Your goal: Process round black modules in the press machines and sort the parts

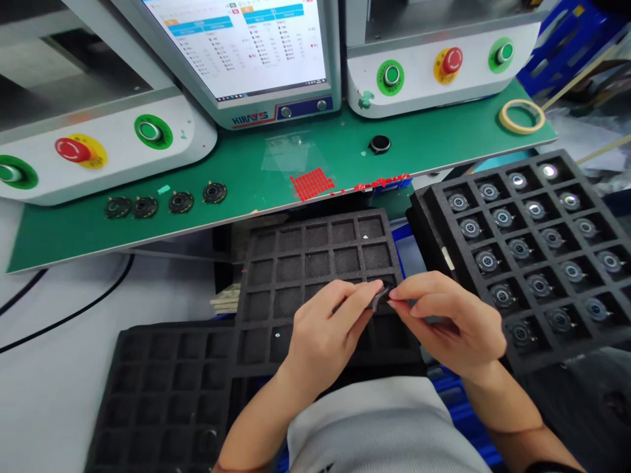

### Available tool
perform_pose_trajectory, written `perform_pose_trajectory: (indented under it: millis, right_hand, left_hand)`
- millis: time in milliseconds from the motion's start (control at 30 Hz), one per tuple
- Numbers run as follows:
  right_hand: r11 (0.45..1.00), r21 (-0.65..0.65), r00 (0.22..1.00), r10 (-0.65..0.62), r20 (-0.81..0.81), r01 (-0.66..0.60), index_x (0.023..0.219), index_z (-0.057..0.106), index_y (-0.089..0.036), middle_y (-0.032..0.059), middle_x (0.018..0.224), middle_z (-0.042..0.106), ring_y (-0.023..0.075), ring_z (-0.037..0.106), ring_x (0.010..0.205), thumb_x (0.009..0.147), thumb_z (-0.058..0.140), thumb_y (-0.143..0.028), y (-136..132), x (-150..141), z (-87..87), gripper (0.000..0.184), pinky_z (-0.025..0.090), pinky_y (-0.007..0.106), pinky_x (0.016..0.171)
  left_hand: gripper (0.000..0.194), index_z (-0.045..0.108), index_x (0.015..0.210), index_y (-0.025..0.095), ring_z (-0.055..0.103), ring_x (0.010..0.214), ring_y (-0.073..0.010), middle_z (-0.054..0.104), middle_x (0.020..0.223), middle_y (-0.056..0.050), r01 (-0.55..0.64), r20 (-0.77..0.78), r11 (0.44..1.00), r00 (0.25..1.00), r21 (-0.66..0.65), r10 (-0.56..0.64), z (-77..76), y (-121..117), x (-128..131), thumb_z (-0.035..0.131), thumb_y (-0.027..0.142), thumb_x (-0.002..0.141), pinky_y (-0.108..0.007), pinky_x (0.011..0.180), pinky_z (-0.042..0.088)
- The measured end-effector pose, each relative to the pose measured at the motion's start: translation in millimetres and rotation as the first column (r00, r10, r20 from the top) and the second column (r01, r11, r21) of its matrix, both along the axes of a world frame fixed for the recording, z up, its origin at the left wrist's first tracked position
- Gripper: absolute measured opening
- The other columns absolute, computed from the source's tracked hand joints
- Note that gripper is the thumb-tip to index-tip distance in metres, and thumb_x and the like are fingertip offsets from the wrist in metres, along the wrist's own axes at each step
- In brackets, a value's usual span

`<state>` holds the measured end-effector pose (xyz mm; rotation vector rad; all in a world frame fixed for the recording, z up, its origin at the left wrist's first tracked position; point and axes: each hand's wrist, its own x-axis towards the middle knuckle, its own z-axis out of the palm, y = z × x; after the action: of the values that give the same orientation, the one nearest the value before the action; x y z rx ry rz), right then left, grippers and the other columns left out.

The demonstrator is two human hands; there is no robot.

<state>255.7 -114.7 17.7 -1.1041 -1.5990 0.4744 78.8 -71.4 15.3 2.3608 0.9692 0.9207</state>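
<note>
Past the green surface (73,236), a small dark flat part (379,297) sits edge-on in the closed grip of the left hand (325,335) and right hand (446,322), a steady two-sided pinch, above a black foam compartment tray (315,220), beside a black foam tray of round metal parts (493,172).

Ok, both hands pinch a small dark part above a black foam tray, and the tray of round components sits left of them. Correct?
No: the left hand and right hand do pinch the small dark part above the black foam tray, but the tray of round components sits right of them, as the head view shows.
</note>
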Motion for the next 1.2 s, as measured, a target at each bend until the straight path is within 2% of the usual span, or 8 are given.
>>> perform_pose_trajectory:
  millis: [167,333,500,633,867,967,1133,1200]
  right_hand:
    - [0.994,-0.075,0.994,0.081,0.074,-0.075,0.084,0.055,-0.022,0.0027,0.083,0.067,0.0144,0.065,0.077,0.084,0.056,0.000,2.2,5.1,2.1,0.022,0.056,0.029,0.068]
    - [0.976,-0.116,0.973,0.198,0.122,-0.184,0.082,0.052,-0.021,0.0029,0.083,0.062,0.0130,0.060,0.078,0.086,0.053,0.000,7.4,9.9,2.1,0.022,0.055,0.028,0.069]
    - [0.997,-0.001,0.990,0.074,0.116,-0.075,0.088,0.056,-0.021,0.0049,0.090,0.068,0.0148,0.066,0.082,0.080,0.062,0.001,6.8,5.5,-1.8,0.024,0.058,0.028,0.068]
    - [0.994,0.073,0.986,0.072,0.151,-0.083,0.098,0.061,-0.021,0.0059,0.089,0.072,0.0184,0.070,0.087,0.080,0.063,0.002,5.1,3.0,-2.9,0.030,0.062,0.033,0.071]
    - [0.994,0.062,0.981,0.079,0.177,-0.092,0.094,0.060,-0.017,0.0088,0.087,0.071,0.0188,0.068,0.085,0.076,0.064,0.006,6.2,0.1,0.9,0.029,0.062,0.033,0.072]
    - [0.994,0.086,0.979,0.043,0.200,-0.062,0.089,0.059,-0.016,0.0094,0.087,0.070,0.0184,0.068,0.086,0.077,0.063,0.005,5.7,-1.8,-0.4,0.025,0.062,0.033,0.071]
    - [0.983,0.180,0.950,-0.028,0.311,-0.030,0.083,0.055,-0.015,0.0126,0.091,0.069,0.0209,0.066,0.090,0.076,0.063,0.006,3.8,-4.7,-9.3,0.024,0.061,0.033,0.071]
    - [0.977,0.213,0.950,-0.067,0.303,0.001,0.079,0.053,-0.017,0.0108,0.091,0.068,0.0204,0.066,0.090,0.075,0.063,0.007,2.7,-7.9,-11.3,0.026,0.060,0.033,0.070]
  left_hand:
    - [0.024,0.065,0.114,0.014,0.067,0.083,-0.0124,0.069,0.089,-0.005,0.055,-0.084,0.991,0.995,0.120,-0.045,1.0,3.9,-6.3,0.056,0.012,0.092,-0.021,0.075,0.053]
    - [0.023,0.066,0.113,0.014,0.066,0.080,-0.0123,0.068,0.087,-0.004,0.067,-0.085,0.991,0.995,0.112,-0.057,-0.4,5.6,-8.4,0.056,0.012,0.092,-0.022,0.071,0.053]
    - [0.025,0.065,0.114,0.013,0.065,0.084,-0.0108,0.067,0.090,-0.004,0.062,-0.042,0.995,0.997,0.084,-0.059,0.0,6.1,-9.6,0.058,0.011,0.091,-0.020,0.075,0.052]
    - [0.025,0.065,0.114,0.013,0.066,0.085,-0.0108,0.067,0.090,-0.005,0.052,-0.029,0.994,0.998,0.091,-0.050,0.1,7.2,-11.0,0.059,0.010,0.090,-0.019,0.077,0.053]
    - [0.024,0.065,0.114,0.017,0.066,0.083,-0.0097,0.068,0.089,-0.003,0.029,-0.035,0.996,0.999,0.084,-0.026,-2.2,9.1,-12.6,0.058,0.013,0.091,-0.019,0.075,0.054]
    - [0.024,0.065,0.114,0.016,0.065,0.080,-0.0089,0.069,0.089,-0.002,0.010,-0.036,0.998,0.999,0.063,-0.008,-1.8,7.5,-12.0,0.059,0.014,0.091,-0.018,0.075,0.053]
    - [0.022,0.066,0.111,0.014,0.064,0.074,-0.0078,0.069,0.087,-0.002,-0.057,0.001,0.998,0.998,-0.007,0.057,1.7,5.0,-8.8,0.063,0.014,0.089,-0.016,0.070,0.050]
    - [0.020,0.067,0.108,0.014,0.063,0.072,-0.0074,0.068,0.085,-0.002,-0.157,0.011,0.988,0.988,0.001,0.157,2.0,7.9,-8.1,0.064,0.015,0.088,-0.016,0.070,0.049]
